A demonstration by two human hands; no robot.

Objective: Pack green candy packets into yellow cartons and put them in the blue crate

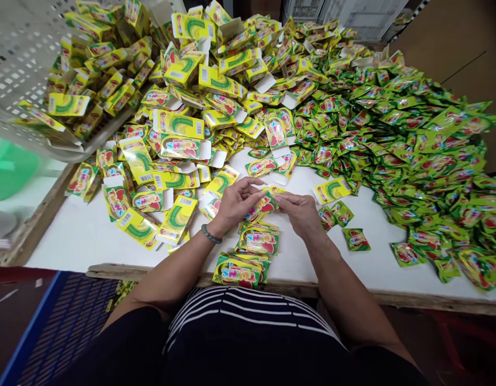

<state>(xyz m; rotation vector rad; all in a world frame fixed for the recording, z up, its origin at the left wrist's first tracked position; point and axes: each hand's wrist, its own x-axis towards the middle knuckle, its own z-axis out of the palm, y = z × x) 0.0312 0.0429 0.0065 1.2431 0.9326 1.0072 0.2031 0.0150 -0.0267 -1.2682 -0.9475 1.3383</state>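
Note:
Both hands meet over the middle of the white table around one small candy box printed with "TWINS". My left hand grips the box from its left side, thumb near the upper end. My right hand pinches the box's upper right end between thumb and fingers. Just below lie several boxes of the same kind in a row reaching the table's front edge. To the right of my right hand are a yellow box and a few loose green candy packets.
A large heap of yellow boxes, many with open flaps, covers the left and back. Green packets are piled along the right. A white perforated basket lies tipped at upper left. Below the wooden table edge stands a blue crate.

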